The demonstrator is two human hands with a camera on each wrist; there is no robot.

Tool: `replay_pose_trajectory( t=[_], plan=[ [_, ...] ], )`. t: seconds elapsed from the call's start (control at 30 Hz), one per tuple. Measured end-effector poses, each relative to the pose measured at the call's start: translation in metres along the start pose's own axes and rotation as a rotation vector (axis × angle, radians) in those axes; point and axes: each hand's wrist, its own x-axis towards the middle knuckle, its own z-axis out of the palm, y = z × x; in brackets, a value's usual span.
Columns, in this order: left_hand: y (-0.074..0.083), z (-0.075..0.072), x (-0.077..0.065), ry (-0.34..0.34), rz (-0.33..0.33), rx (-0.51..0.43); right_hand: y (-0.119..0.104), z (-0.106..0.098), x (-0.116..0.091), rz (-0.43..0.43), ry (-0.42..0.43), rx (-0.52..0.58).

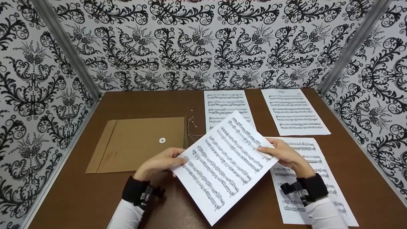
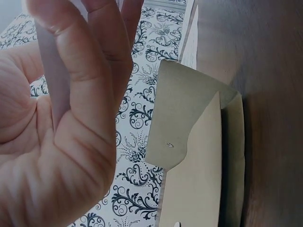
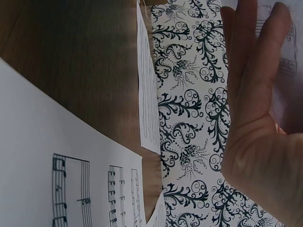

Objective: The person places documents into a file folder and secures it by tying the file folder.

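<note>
A sheet of music (image 1: pixel 219 167) is held tilted over the front of the table, its printed side toward the head camera. My left hand (image 1: pixel 159 163) pinches its left corner between thumb and fingers. At the right corner, my right hand (image 1: pixel 287 154) grips the same sheet, thumb on the printed face. Left of the sheet lies a brown envelope (image 1: pixel 140 144) with a white round button (image 1: pixel 162 140). The left wrist view shows the envelope's flap (image 2: pixel 177 104) raised. Beneath my right hand is another music sheet (image 1: pixel 302 184), partly covered by the arm.
Two more music sheets lie at the back: one (image 1: pixel 225 99) in the middle, partly hidden by the held sheet, and one (image 1: pixel 294 113) at right. A thin string (image 1: pixel 189 128) trails from the envelope. Patterned walls (image 1: pixel 203 47) enclose the brown table (image 1: pixel 73 190) on three sides.
</note>
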Motion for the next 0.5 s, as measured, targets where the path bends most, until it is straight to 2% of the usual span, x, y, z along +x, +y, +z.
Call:
replay_pose_trajectory(
  t=[0.23,0.5],
  plan=[
    [-0.0011,-0.0006,0.0028,0.047,-0.031,-0.014,-0.0007,-0.0012,-0.0012,-0.040,-0.014,0.001],
    [-0.0005,-0.0001,0.0043,0.102,-0.029,-0.119,-0.0046,-0.0038,-0.0034,-0.019,0.046,-0.006]
  ],
)
